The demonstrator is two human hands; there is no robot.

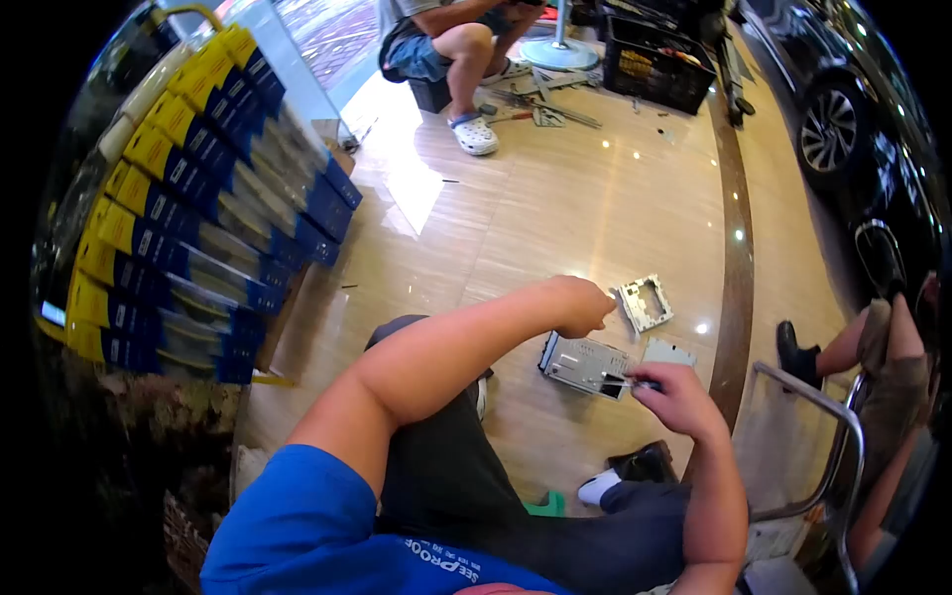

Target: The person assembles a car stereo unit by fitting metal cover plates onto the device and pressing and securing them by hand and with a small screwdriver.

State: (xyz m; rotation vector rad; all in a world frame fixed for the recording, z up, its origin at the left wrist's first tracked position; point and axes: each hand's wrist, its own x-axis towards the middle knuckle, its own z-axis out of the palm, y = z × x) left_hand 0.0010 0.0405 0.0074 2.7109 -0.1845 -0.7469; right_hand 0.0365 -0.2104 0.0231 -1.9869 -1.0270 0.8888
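Note:
On the floor in front of me lies a metal box-shaped unit (573, 359), like a car stereo chassis, with a dark opening at its right end. My right hand (682, 399) is closed round the dark handle of a screwdriver (617, 381); its shaft reaches over the top of the unit. Beyond the unit, my left hand (583, 305) has its fingers curled together, and what they may hold is hidden. Just right of that hand, a pale rectangular frame (631, 315) with an open middle lies on the floor. A flat grey plate (670, 352) sits behind my right hand.
At left stands a rack of yellow-and-blue packages (188, 208). Ahead, a seated person (461, 50) has tools (540, 107) beside them, near a black crate (656, 61). A car (833, 119) and a metal chair frame (843, 421) are at right, with another person's legs.

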